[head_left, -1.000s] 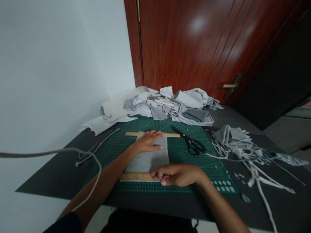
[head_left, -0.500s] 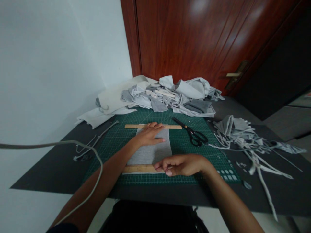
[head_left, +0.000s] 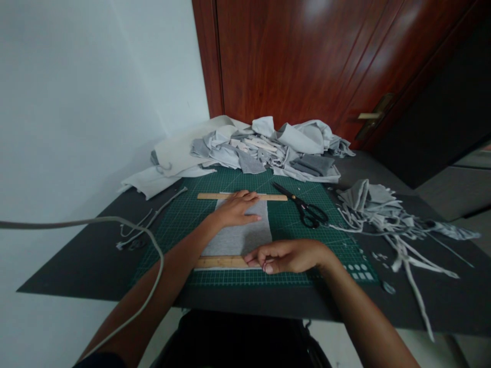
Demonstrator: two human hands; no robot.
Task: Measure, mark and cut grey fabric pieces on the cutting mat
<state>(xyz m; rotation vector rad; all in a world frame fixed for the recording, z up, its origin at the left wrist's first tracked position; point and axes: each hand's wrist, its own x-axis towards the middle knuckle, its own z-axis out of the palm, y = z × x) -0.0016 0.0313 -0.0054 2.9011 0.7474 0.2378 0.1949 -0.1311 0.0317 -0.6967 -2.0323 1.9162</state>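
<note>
A piece of light grey knit cloth (head_left: 245, 236) lies on a green cutting mat (head_left: 291, 225). Across its far end runs a wooden ruler (head_left: 209, 196), and a second wooden ruler (head_left: 222, 262) lies across its near end. My left hand (head_left: 237, 210) rests flat on the cloth, thumb spread out, fingertips on the far ruler. At the near ruler's right part, my right hand (head_left: 286, 256) is closed with fingers and thumb drawn together on the ruler; the cloth edge there is partly hidden. Black scissors (head_left: 305, 207) lie to the right of the cloth.
A heap of grey and white fabric (head_left: 264, 145) fills the table's back. Cut strips and scraps (head_left: 376, 204) lie at right, thin cords (head_left: 161, 212) at left. A cable (head_left: 151, 240) hangs across my left arm. A wall stands at left, a wooden door (head_left: 291, 61) behind.
The view has tilted slightly, so everything sits a little higher in the picture. Both hands keep their places on the cloth and rulers.
</note>
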